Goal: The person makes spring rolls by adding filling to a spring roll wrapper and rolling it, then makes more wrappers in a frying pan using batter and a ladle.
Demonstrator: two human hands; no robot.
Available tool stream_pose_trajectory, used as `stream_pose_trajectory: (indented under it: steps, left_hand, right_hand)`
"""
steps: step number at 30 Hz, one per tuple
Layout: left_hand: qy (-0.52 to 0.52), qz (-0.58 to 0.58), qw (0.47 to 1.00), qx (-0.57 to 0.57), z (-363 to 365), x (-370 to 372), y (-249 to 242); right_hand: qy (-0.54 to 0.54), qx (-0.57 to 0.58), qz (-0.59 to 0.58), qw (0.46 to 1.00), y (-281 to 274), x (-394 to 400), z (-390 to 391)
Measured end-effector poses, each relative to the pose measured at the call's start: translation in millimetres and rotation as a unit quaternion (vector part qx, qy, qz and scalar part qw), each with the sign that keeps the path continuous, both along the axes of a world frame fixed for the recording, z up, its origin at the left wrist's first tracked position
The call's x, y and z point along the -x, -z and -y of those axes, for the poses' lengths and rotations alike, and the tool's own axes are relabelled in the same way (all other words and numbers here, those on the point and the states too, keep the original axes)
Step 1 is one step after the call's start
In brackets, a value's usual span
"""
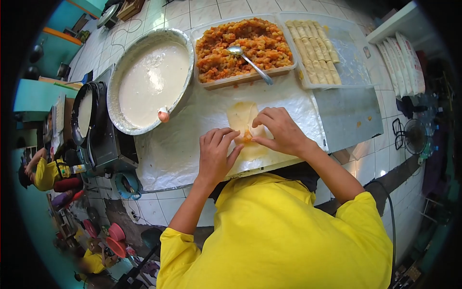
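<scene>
Well left of your left grip (pixel 216 149), a dark pan (pixel 77 127) holds pale batter; between the two, farther from you, sits a wide basin (pixel 114 111) of the same pale mix. Your left grip has its fingers curled, thumb a little apart from the forefinger, tips at the left edge of the wrapper (pixel 240 115). That wrapper lies flat on the covered desk (pixel 168 161), between and just beyond your two grips, with orange filling (pixel 248 137) between your fingertips. Your right grip (pixel 279 131) arches over its right side, thumb and forefinger parted there; you cannot tell whether either grip pinches a fold. Beyond them stands a tub (pixel 226 85) of filling with a spoon (pixel 252 63); beyond and right of your right grip, a container (pixel 353 79) holds pale rolls (pixel 313 50).
</scene>
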State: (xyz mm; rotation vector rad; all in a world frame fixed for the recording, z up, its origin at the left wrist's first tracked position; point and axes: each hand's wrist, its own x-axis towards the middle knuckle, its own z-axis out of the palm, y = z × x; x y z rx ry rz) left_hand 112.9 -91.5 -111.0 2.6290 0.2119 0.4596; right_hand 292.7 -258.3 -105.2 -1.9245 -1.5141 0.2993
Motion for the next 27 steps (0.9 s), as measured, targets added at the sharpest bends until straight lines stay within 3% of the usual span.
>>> stream_pose_trajectory:
  steps: [4,9,14,17,20,24,26,27]
  left_hand:
    - [-0.008,0.003,1.0,0.014,2.1,3.2,-3.4]
    - [0.016,-0.021,0.998,0.049,14.5,28.5,0.5]
    - [0.015,-0.028,0.999,0.016,22.8,28.9,17.6]
    - [0.026,0.001,1.0,0.01,18.9,24.1,25.7]
    - [0.014,0.036,0.999,0.026,22.5,18.3,26.0]
    - [-0.093,0.068,0.987,0.108,15.9,-5.8,22.3]
    - [-0.168,0.03,0.966,0.194,10.1,-13.4,27.9]
    - [-0.18,0.015,0.967,0.18,7.8,-15.7,29.2]
  right_hand:
    - [0.006,0.021,0.031,0.999,0.3,1.8,-4.6]
    - [-0.026,0.025,-0.034,0.999,-14.6,-0.4,29.9]
    - [-0.044,0.059,0.006,0.997,15.5,10.5,46.4]
    - [-0.046,-0.006,0.037,0.998,24.0,8.8,38.2]
    - [-0.003,-0.052,-0.015,0.999,19.4,8.2,29.4]
    - [0.063,-0.057,-0.089,0.992,16.0,-1.0,11.2]
    - [0.084,-0.061,-0.091,0.99,18.4,-4.1,8.0]
    - [0.1,-0.034,-0.123,0.987,19.7,-4.9,6.7]
